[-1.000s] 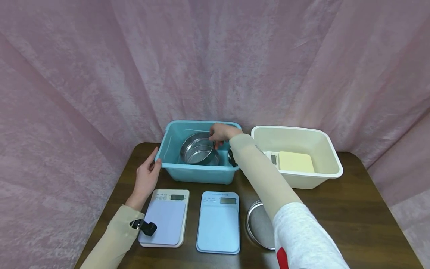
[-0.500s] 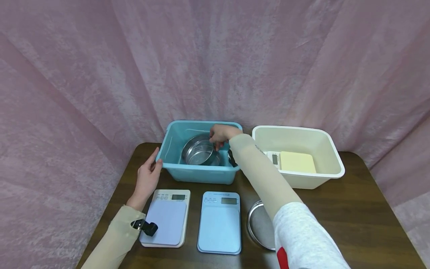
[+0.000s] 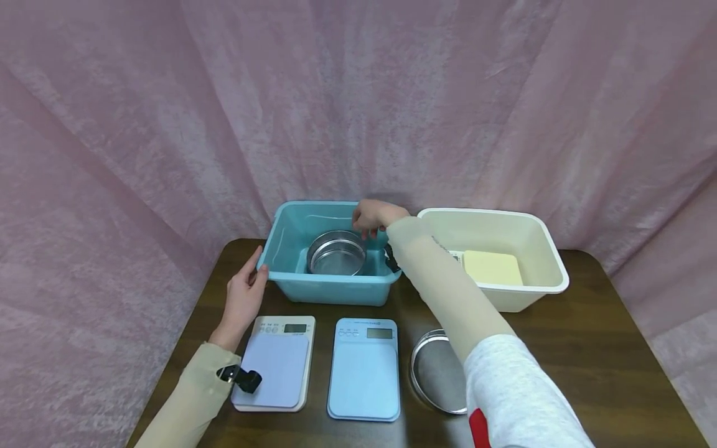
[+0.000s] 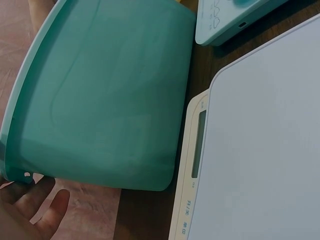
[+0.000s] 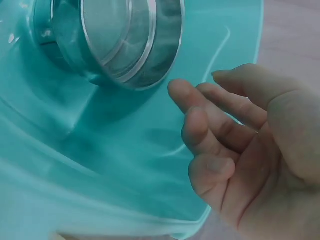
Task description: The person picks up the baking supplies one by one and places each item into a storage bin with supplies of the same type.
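Along the table's (image 3: 571, 348) far edge, left hand (image 3: 242, 298), thumb spread, touches blue basin's (image 3: 330, 291) left rim; right hand (image 3: 374, 218), fingers loose, nothing pinched, hangs beside round metal sieve (image 3: 337, 256).

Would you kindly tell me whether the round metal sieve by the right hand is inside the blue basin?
Inside: the round metal sieve sits within the walls of the blue basin, with the right hand just beside it.

Beyond the right fingers (image 5: 185, 95), a pink curtain (image 3: 358, 99), mottled, in soft folds, descending also past both sides of the table (image 3: 594, 373). Below the fingers, dark brown wood grain; rounded corners just beside the left fingers (image 4: 37, 196) and well to the right of the right fingers. Throughout, soft, diffuse light.
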{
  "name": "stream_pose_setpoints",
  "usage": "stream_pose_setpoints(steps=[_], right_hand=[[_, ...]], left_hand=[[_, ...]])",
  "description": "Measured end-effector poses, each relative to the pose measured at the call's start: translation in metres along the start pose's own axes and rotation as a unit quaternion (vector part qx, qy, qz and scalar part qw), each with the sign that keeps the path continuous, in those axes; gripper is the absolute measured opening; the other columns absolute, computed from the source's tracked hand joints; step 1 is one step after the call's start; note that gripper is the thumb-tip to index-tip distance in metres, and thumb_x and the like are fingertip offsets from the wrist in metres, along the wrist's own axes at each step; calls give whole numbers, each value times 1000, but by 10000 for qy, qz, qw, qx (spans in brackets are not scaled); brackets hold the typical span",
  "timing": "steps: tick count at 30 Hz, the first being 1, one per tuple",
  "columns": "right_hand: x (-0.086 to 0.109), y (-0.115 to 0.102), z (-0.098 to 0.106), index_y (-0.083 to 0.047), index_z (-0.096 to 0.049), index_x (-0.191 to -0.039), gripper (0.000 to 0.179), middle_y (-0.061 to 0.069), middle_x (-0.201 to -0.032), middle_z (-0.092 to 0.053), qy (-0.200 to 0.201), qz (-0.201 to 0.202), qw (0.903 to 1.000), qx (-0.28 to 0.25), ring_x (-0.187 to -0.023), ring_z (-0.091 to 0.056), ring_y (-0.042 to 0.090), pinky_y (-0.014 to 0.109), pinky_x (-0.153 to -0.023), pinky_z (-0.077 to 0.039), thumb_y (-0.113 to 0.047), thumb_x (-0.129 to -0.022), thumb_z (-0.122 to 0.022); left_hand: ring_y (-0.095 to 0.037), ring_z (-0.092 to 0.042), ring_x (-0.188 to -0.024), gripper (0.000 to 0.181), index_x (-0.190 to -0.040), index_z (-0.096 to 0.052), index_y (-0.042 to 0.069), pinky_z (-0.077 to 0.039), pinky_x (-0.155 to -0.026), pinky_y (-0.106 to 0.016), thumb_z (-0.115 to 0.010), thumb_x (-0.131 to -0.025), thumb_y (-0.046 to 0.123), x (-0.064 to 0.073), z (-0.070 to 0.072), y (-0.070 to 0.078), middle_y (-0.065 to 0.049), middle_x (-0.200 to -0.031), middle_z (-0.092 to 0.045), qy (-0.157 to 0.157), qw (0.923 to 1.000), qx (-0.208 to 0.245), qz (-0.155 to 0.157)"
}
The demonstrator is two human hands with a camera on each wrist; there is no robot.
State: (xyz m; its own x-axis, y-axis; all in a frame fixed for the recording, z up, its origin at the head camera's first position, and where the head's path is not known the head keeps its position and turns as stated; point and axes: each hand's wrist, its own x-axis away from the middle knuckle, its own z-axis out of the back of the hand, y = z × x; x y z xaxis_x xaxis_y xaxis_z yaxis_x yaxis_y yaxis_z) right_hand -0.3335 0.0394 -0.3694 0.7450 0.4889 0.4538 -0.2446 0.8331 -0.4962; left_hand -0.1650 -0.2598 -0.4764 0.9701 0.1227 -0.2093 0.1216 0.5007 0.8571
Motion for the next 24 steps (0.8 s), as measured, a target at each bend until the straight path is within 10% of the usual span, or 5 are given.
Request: stream_pose_setpoints(steps=[7, 24], right_hand=[[2, 0, 6, -11, -65, -138, 34, 15, -109, -76, 150, 433, 9989, 6, -81, -66, 28, 32, -59, -42, -22, -109, -51], [31, 1, 16, -8, -66, -136, 34, 15, -106, -76, 506, 1311, 9901, 42, -87, -67, 32, 34, -62, -50, -20, -108, -53]], left_hand=[[-34, -58, -130, 53, -162, -39, 13, -45, -85, -2, -51, -112, 24, -3, -1, -3, -22, -156, -48, 92, 10000, 22, -5], [-37, -56, -132, 54, -162, -37, 11, -44, -85, -2, -49, -112, 24, -6, 5, -3, -24, -158, -45, 42, 10000, 62, -31]])
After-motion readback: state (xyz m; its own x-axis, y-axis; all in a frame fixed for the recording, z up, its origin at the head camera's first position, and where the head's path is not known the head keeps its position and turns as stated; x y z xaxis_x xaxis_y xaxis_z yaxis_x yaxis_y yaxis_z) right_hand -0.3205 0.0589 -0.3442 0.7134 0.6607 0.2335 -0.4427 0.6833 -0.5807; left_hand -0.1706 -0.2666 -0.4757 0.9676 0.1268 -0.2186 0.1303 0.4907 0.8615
